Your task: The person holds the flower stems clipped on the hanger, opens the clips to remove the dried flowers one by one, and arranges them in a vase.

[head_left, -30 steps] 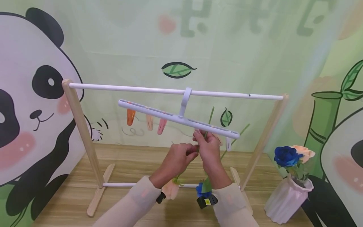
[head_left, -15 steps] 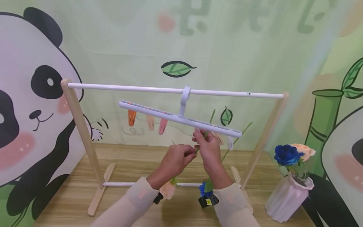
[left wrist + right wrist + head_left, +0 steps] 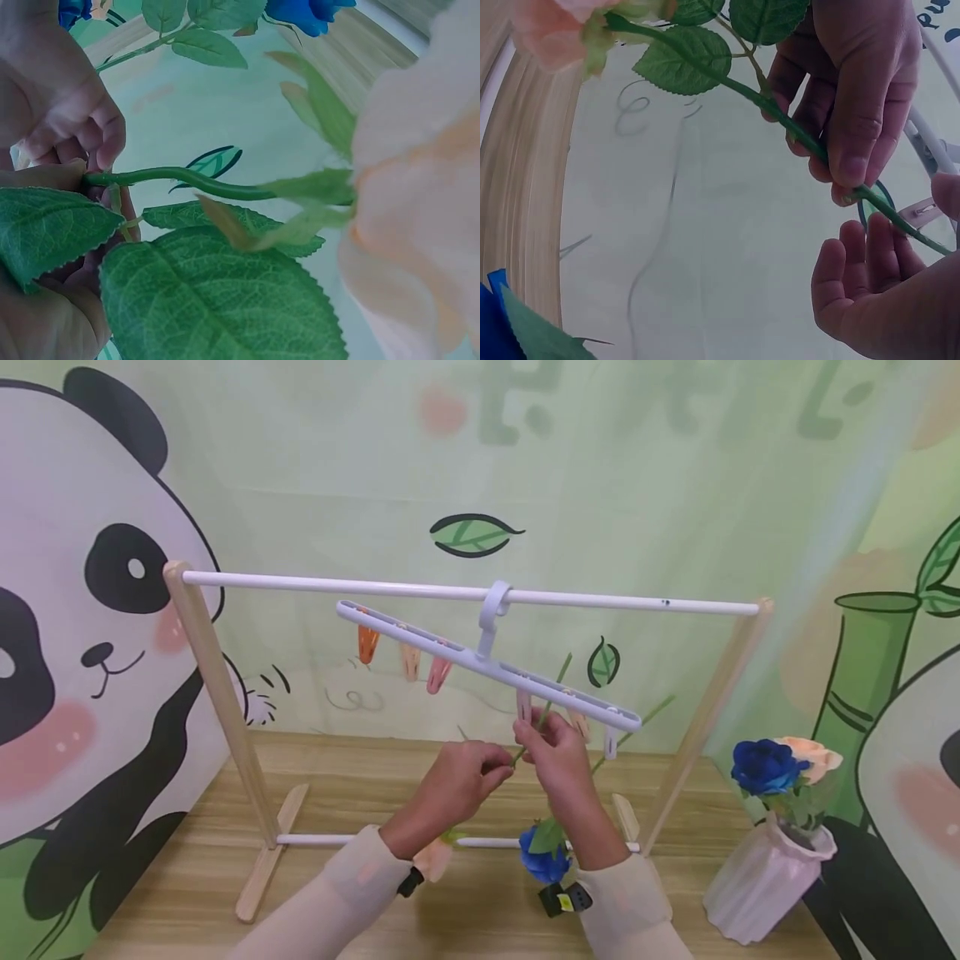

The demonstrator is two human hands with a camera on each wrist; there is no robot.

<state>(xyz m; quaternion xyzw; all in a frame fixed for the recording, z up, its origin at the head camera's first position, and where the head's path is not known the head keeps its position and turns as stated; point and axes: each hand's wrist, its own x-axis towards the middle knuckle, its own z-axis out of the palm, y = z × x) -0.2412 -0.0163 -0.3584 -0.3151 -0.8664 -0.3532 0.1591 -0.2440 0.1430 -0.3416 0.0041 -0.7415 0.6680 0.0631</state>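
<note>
A pale lavender clip hanger (image 3: 483, 664) hangs tilted from the white rail (image 3: 345, 585), its right end lower. My left hand (image 3: 457, 781) pinches the green stem (image 3: 742, 90) of an artificial peach rose (image 3: 420, 202), flower down. Close under the bar, my right hand (image 3: 555, 747) has its thumb and forefinger at the lower end of a pale pink clip (image 3: 524, 703). The stem runs past the right fingers and rises beyond the bar. A blue rose (image 3: 545, 853) hangs head down beside the right wrist, its stem (image 3: 656, 712) slanting up behind the hanger's right end.
Orange (image 3: 367, 643), beige (image 3: 410, 662) and pink (image 3: 438, 677) clips hang at the hanger's left. A white vase (image 3: 768, 881) with a blue and a peach rose stands at right. The rack's wooden posts (image 3: 225, 710) stand on a wood-grain table (image 3: 337, 927).
The hanger tilts more steeply, with its left end higher. My right hand has come down from the bar, uncovering the pale pink clip. My left hand stays at the stem.
</note>
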